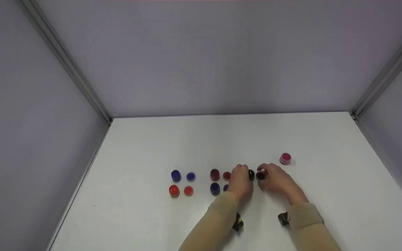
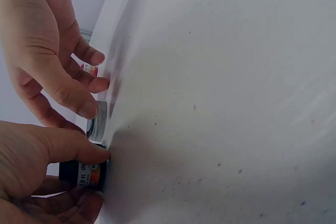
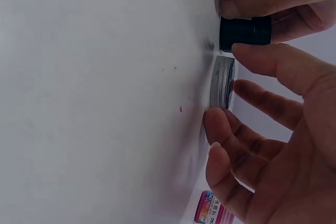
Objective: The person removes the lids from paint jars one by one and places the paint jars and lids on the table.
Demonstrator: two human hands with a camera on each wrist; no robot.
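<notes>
The left hand [image 1: 240,181] grips a black paint jar [image 2: 84,171] while the right hand [image 1: 274,179], fingers loose, touches its clear lid [image 3: 222,82] on the white table [image 1: 291,136].

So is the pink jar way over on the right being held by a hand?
No, the pink jar stands alone on the table, apart from the right hand, which is down by the black jar.

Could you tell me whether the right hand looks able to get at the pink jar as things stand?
Probably yes: the pink jar stands alone just beyond the right hand, with bare table between, though that hand is busy at a lid.
</notes>
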